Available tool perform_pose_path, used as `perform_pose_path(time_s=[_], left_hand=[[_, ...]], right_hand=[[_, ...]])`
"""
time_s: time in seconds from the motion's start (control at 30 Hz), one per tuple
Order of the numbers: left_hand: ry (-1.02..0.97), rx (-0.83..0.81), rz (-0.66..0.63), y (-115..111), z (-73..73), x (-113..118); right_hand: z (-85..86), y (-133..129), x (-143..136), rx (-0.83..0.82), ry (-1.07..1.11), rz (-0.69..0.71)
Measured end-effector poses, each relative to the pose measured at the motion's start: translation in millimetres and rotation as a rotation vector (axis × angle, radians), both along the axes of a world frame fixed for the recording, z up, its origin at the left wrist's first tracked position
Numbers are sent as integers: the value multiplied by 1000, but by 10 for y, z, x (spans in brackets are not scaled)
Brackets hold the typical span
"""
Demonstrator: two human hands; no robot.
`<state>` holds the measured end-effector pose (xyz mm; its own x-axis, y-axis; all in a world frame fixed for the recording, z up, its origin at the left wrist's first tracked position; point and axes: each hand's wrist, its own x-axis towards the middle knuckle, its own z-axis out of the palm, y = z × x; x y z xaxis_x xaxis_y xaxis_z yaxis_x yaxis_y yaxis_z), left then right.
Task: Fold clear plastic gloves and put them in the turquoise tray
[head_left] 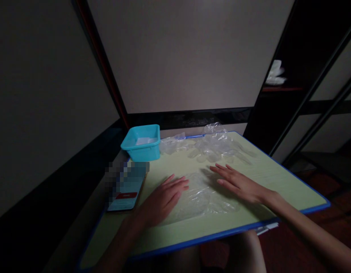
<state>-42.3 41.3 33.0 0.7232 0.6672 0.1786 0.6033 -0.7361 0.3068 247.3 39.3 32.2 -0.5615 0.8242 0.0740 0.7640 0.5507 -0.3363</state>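
Lying flat, the clear plastic (202,199) extends mainly sideways.

My desk (175,231) looks smooth and matt; the basin (142,151) is smooth plastic, and the crumpled clear film (202,195) is thin, wrinkled, glossy plastic.

A flat, pale-blue rectangular object (130,186) lies at nine o'clock on the yellow-green, blue-edged desk (277,185); a white bundle (275,79) rests at two o'clock on a dark reddish shelf (286,89).
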Motion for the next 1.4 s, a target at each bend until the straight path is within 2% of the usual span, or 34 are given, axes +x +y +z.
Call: perform_pose_path(time_s=[0.2, 0.33, 0.5, 0.67, 0.77, 0.87, 0.97, 1.03, 1.13, 1.27, 1.4], left_hand=[[33, 15, -21, -173, -47, -28], [14, 34, -28, -246, -34, 40], [27, 43, -50, -372, -41, 144], [5, 52, -40, -521, -95, 312], [-4, 11, -88, -562, -76, 387], [-18, -6, -114, -518, -33, 336], [-34, 42, -1, -428, -28, 163], [-47, 72, 48, -389, -59, 48], [-56, 71, 32, -397, -123, -29], [-34, -6, -36, -459, -175, 24], [-52, -19, -27, -473, -198, 61]], right_hand=[[-50, 385, -359, 11, -46, 86], [-40, 524, -507, 21, -15, 104], [15, 683, -749, -12, -26, 212], [37, 708, -1091, -26, -13, 384], [81, 627, -1197, -40, 30, 501], [140, 562, -1094, -22, 103, 506], [152, 548, -813, -5, 162, 360], [110, 544, -605, -4, 170, 287], [-4, 514, -379, -38, 158, 223], [-120, 453, -302, -33, 173, 190], [-100, 374, -356, 36, 219, 277]])
